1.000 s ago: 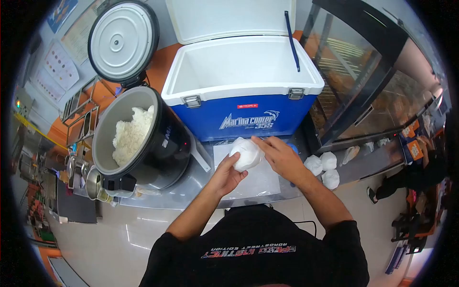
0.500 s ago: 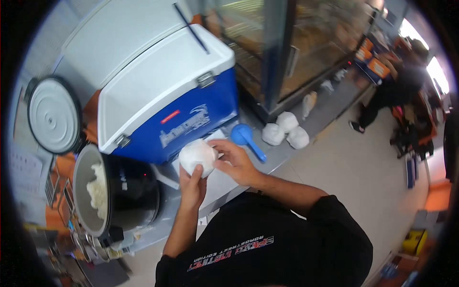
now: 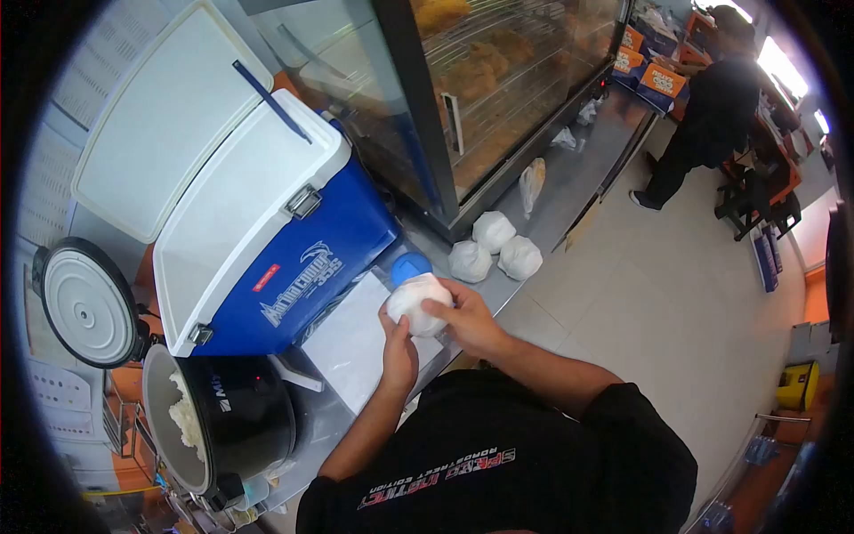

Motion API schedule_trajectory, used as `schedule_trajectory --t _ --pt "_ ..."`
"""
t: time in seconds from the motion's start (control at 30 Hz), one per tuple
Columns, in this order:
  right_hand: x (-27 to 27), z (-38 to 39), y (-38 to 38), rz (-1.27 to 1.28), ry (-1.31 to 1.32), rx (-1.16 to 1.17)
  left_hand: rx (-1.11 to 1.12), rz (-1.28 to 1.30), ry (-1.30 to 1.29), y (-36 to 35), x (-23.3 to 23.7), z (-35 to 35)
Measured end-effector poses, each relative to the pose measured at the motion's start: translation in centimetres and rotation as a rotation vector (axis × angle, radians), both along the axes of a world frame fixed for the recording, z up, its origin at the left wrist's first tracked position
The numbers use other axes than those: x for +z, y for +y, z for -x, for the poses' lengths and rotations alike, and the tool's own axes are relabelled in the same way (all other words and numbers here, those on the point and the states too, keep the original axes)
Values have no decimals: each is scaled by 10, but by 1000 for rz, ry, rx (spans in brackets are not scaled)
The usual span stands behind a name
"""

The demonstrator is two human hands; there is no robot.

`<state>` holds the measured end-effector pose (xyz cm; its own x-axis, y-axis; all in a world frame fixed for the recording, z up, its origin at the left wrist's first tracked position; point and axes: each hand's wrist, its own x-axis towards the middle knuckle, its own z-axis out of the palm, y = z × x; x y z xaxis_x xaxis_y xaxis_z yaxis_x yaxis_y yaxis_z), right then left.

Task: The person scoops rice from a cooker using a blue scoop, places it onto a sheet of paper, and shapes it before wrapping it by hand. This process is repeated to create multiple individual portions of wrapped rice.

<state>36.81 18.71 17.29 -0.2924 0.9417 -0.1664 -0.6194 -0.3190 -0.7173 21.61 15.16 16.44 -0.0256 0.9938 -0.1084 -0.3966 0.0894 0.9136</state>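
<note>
A rounded white paper-wrapped bundle (image 3: 414, 308) is held between both hands over the counter; what it contains is hidden. My left hand (image 3: 399, 354) cups its near left side, thumb on the paper. On the right side, my right hand (image 3: 473, 322) grips it with the thumb across the front. Just behind the bundle a blue scoop (image 3: 410, 266) shows in part. White paper sheets (image 3: 349, 331) lie flat on the counter to the left. Three similar wrapped bundles (image 3: 493, 232) sit grouped beyond my right hand.
A black rice cooker (image 3: 253, 418) with rice (image 3: 185, 416) inside stands left, its lid (image 3: 84, 307) propped upright. An open blue-and-white cooler (image 3: 311, 283) sits behind the paper. A glass food cabinet (image 3: 498, 116) rises beyond. A person in dark clothes (image 3: 707, 111) stands far right.
Both hands have carried the bundle right, now in front of the blue scoop. My right thumb has come onto its front. The camera view has shifted, showing more of the paper sheets.
</note>
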Motion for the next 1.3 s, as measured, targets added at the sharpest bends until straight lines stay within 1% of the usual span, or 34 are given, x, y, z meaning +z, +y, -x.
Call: schedule_trajectory --t 0.03,0.07,0.1,0.13,0.2,0.27,0.3,0.37,0.4,0.47,0.5,0.57,0.6,0.67,0.7,0.77,0.8,0.83,0.87,0.9,0.93,1.0,1.03,1.07,1.13,1.17,1.2,1.23,1.27,1.3 --pt "-4 -14 6 73 111 25 -40 23 11 7 4 -7" --pt "-10 -29 13 99 166 -42 -63 94 166 9 10 -11" --pt "-10 -49 24 128 117 -111 -62 90 166 11 13 -13" --pt "-9 -73 37 159 67 -178 -70 48 248 11 14 -13" --pt "-20 -128 75 -3 -151 -311 -73 -14 406 10 5 -4" --pt "-42 -173 115 -136 -412 -479 -24 15 460 4 -4 9" --pt "-50 -188 132 -136 -411 -471 16 46 512 -1 -10 15" --pt "-65 -212 162 -134 -834 -421 73 55 497 -7 -29 29" --pt "-80 -220 175 -141 -831 -415 90 106 532 -11 -36 36" --pt "-115 -230 198 -79 -829 -149 142 198 572 -18 -41 45" --pt "-131 -233 206 -82 -825 -142 150 199 575 -24 -46 51" --pt "-151 -235 218 54 -983 -220 177 232 627 -33 -63 64" --pt "-147 -232 217 55 -982 -211 182 238 628 -38 -68 69" --pt "-131 -225 208 -297 -1542 -184 280 293 641 -48 -79 78" --pt "-130 -223 206 -302 -1543 -175 287 299 638 -54 -85 84" --pt "-132 -220 202 -340 -1829 -182 342 255 854 -65 -98 97" --pt "-134 -221 199 -351 -1829 -172 375 171 968 -71 -105 103" --pt "-135 -223 196 -454 -1839 -307 394 182 965 -76 -114 106" --pt "-138 -218 197 -573 -1830 -433 400 134 1109 -84 -119 110" --pt "-121 -210 193 -568 -1857 -519 416 97 1257 -95 -123 115" --pt "-95 -202 184 -568 -1876 -598 409 32 1351 -103 -126 118" --pt "-62 -175 169 -740 -1586 -830 344 60 1412 -114 -124 123" --pt "-45 -154 155 -694 -1413 -725 296 69 1464 -121 -127 124" --pt "-31 -128 138 -643 -1247 -615 346 114 1461 -125 -127 122" --pt "-24 -79 108 -740 -1170 -273 197 216 1583 -128 -124 117" --pt "-12 -52 92 -859 -1287 -102 151 263 1571 -127 -120 117" --pt "-27 -31 87 -932 -1321 -18 111 309 1557 -126 -116 117" --pt "-39 -12 81 -987 -1399 37 76 362 1589 -126 -117 118" --pt "-52 0 76 -1037 -1489 75 44 405 1569 -124 -109 119" --pt "-67 9 73 -1095 -1457 101 1 437 1544 -123 -101 122"
